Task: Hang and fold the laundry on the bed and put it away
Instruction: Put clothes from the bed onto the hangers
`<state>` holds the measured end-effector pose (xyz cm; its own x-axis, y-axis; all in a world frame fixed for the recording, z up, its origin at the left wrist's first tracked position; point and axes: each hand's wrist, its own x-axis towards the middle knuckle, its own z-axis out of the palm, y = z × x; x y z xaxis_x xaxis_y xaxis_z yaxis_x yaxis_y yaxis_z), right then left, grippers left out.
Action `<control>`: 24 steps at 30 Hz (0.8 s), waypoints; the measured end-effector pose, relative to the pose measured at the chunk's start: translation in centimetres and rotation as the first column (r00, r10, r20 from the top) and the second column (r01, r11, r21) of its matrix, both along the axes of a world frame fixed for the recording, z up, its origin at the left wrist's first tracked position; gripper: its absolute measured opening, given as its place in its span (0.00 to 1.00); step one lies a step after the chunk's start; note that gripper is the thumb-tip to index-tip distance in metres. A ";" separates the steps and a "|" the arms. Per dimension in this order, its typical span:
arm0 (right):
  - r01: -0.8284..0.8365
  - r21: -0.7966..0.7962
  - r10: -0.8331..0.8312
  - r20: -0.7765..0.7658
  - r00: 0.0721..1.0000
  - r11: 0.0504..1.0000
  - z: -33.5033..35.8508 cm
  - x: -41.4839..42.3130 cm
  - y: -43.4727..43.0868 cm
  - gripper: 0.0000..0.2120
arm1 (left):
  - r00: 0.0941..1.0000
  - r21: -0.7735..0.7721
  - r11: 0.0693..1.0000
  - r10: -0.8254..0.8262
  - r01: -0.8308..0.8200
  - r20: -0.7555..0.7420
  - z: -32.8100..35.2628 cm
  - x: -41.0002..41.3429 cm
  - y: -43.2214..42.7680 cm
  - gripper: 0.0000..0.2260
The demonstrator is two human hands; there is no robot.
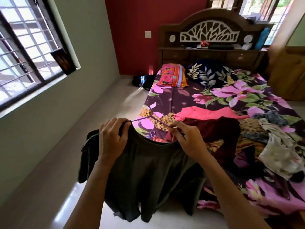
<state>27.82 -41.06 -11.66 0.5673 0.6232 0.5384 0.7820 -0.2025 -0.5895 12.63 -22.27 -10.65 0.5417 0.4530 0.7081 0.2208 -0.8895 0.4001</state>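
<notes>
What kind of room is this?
Most likely a home bedroom: a bed with a carved wooden headboard, a pillow, and clothes heaped on the floral sheet.

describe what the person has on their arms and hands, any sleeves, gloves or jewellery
Nothing is worn that this view shows. The left hand and right hand have no gloves, and no ring shows on the visible fingers. Both wrists are free of watch or bracelet, and the forearms are bare to the bottom edge of the picture, with no sleeve in view.
</notes>
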 end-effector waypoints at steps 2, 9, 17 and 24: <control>-0.020 -0.002 0.019 -0.038 0.999 1.000 0.1 0.4 1.8 0.09 | 1.000 0.014 1.000 0.025 -0.025 -0.008 0.1 0.3 1.6 0.12; 0.020 -0.064 -0.022 -0.044 0.999 0.998 -1.6 3.2 7.2 0.06 | 0.997 -0.042 0.999 0.027 -0.030 -0.076 -2.3 3.8 7.1 0.09; 0.022 -0.276 -0.109 -0.302 0.947 0.961 -10.2 12.1 14.8 0.08 | 0.944 -0.263 0.964 -0.043 -0.047 -0.326 -11.5 11.9 14.4 0.11; -0.041 -0.460 -0.211 -0.483 0.849 0.887 -19.7 20.8 20.5 0.08 | 0.836 -0.427 0.900 -0.169 -0.085 -0.523 -19.6 20.5 20.0 0.10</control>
<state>48.58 -20.59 -31.37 0.7392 0.6541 -0.1603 0.3626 -0.5872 -0.7237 33.11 -2.29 -30.28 0.7985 0.6003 0.0458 0.4772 -0.6773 0.5599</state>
